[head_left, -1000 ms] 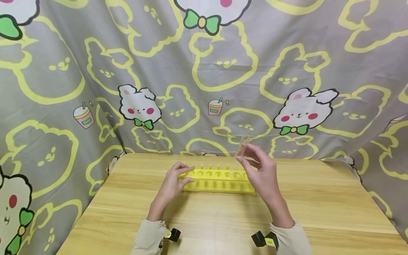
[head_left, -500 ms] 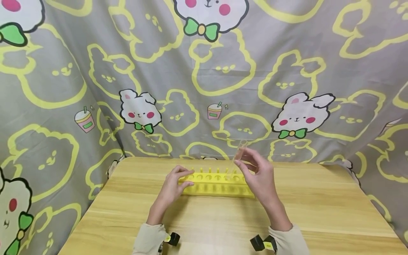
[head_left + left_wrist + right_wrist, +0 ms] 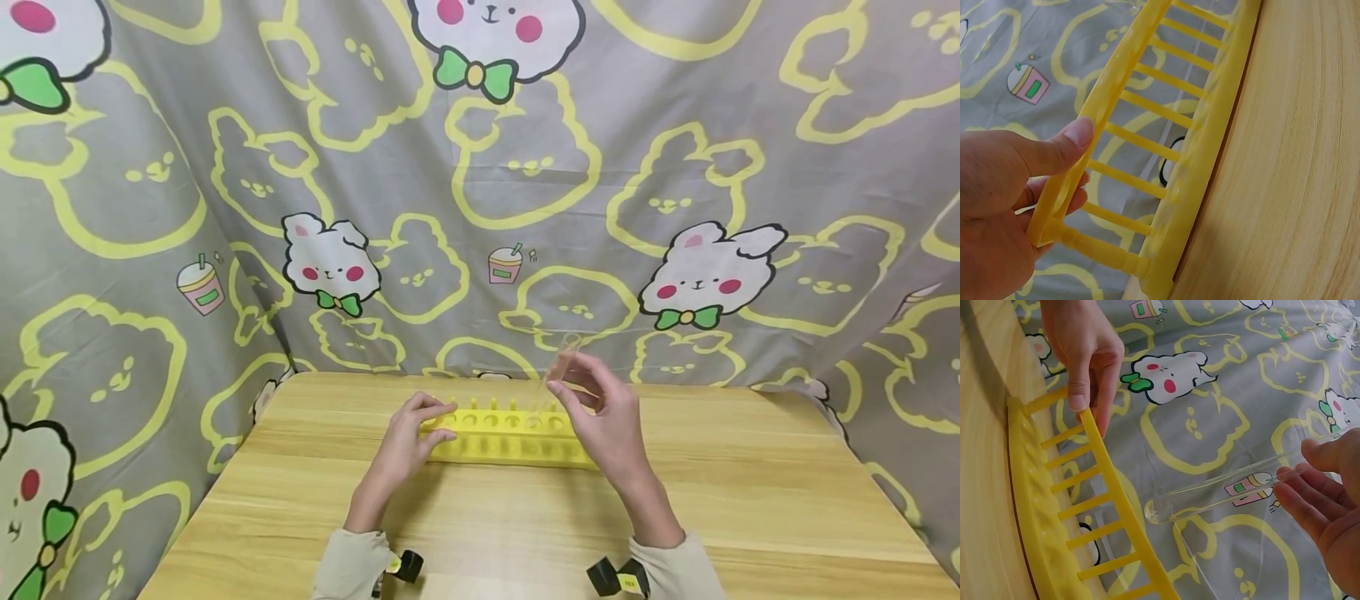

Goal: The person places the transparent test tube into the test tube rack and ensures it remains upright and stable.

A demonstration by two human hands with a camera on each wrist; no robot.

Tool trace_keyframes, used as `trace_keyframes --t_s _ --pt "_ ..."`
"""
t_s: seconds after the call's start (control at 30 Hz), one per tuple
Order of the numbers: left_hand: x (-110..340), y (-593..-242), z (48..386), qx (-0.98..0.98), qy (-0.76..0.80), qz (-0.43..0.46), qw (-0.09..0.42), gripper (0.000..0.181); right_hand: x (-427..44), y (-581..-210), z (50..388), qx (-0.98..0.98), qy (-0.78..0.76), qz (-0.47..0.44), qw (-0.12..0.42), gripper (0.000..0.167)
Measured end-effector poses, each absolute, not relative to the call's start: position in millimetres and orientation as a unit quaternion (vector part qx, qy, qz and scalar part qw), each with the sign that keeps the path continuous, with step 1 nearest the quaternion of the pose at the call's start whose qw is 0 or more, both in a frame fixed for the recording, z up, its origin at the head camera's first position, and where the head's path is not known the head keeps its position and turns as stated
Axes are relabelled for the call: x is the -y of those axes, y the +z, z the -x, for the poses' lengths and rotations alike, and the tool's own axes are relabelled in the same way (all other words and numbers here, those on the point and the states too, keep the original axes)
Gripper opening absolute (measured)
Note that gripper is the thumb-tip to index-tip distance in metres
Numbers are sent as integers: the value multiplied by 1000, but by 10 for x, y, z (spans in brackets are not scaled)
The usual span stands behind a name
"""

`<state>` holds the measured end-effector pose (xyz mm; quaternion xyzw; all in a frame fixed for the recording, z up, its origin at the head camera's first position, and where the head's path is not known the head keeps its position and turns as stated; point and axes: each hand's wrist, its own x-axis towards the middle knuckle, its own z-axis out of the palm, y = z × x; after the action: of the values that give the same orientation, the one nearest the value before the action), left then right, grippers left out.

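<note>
A yellow test tube rack [image 3: 517, 450] stands on the table, with a row of round holes along its top and pegs behind them. My left hand [image 3: 408, 433] grips the rack's left end, thumb on the near side of the top rail [image 3: 1107, 94]. In my right hand [image 3: 615, 417], thumb and fingers pinch a clear glass test tube [image 3: 1210, 495] near its upper part. The tube is tilted, its rounded closed end toward the rack's top rail. From the right wrist view that end appears just apart from the rail. My right hand covers the rack's right end in the head view.
The wooden table [image 3: 750, 483] extends on both sides and in front of the rack. A grey curtain [image 3: 450, 292] with rabbit drawings hangs behind the table. Black wrist cameras [image 3: 603, 577] sit at both sleeves.
My right hand has shifted slightly left with the test tube, whose lower end now shows farther left over the rack. My left hand keeps its hold. The head view has tilted up a little.
</note>
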<state>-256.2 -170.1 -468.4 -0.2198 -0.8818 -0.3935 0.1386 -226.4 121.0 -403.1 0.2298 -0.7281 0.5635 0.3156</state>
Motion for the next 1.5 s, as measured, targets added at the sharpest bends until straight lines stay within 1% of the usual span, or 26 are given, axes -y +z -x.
trace_keyframes --t_s 0.2,0.4,0.67,1.13,1.3,1.5 --pt "1689 -4692 2554 883 -389 221 138 41 -1184 -4068 2253 720 574 -238 308 39" --pt "1677 -4700 2550 883 -374 237 158 41 -1161 -4087 2253 716 582 -244 299 35" --pt "1675 -4703 2551 887 -386 214 136 42 -1141 -4106 2262 714 587 -248 290 33" --pt "1682 -4677 2544 888 -388 206 135 41 -1097 -4140 2301 723 572 -256 290 34" --pt "1687 -4677 2551 888 -386 208 136 42 -1018 -4012 2209 729 561 -257 296 33" --pt "1693 -4676 2550 887 -387 213 138 42 -945 -3869 2098 732 559 -260 289 30"
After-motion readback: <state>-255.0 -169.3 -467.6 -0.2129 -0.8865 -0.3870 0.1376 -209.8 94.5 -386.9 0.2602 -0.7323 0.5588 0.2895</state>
